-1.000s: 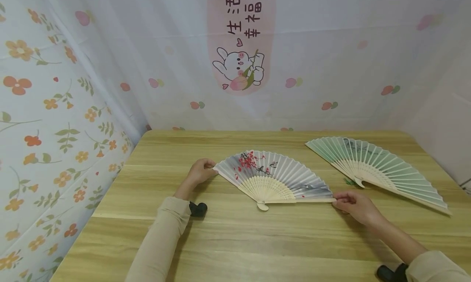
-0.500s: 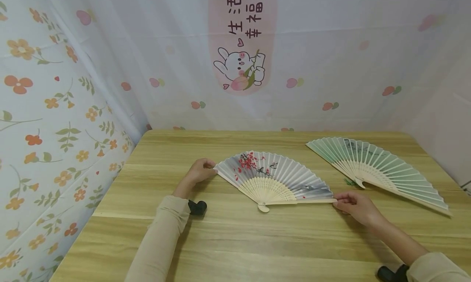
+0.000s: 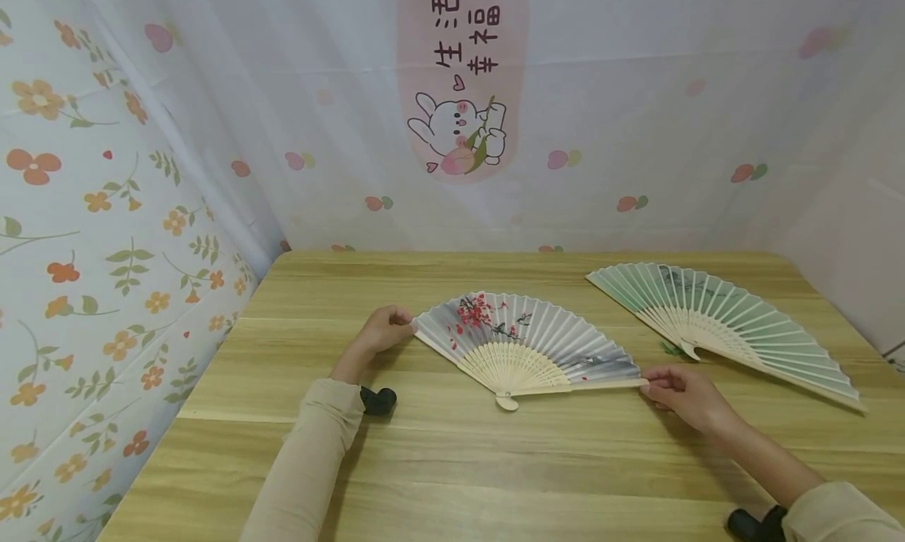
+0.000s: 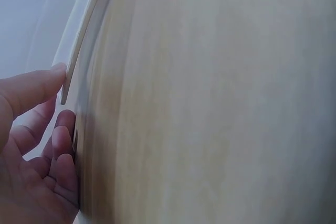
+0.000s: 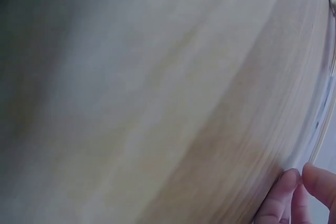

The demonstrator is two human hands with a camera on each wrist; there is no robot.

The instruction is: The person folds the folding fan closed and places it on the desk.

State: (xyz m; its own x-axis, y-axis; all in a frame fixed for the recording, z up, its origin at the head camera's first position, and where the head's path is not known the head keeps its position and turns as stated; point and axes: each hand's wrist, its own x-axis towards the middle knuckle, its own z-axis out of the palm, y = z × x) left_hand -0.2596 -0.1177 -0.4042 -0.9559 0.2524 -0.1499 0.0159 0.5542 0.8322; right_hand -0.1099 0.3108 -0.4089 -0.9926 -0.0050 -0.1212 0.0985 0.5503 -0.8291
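A spread folding fan, grey-white with red blossoms and pale ribs, lies at mid-table with its pivot toward me. My left hand pinches the tip of its left guard stick; in the left wrist view the thumb presses that stick and the other fingers curl beneath. At the opposite end, my right hand pinches the right guard's tip between thumb and fingers, seen at the lower right corner of the right wrist view. A second folding fan, green and also spread, lies right of it, untouched by either hand.
Both fans are on a wood-grain table. Behind it hangs a white curtain with a rabbit print, and a floral curtain hangs on the left. Under the green fan's pivot shows a small green tassel-like bit.
Almost nothing differs. Both hands keep their pinch on the grey-white fan's ends, and the view shifts very slightly.
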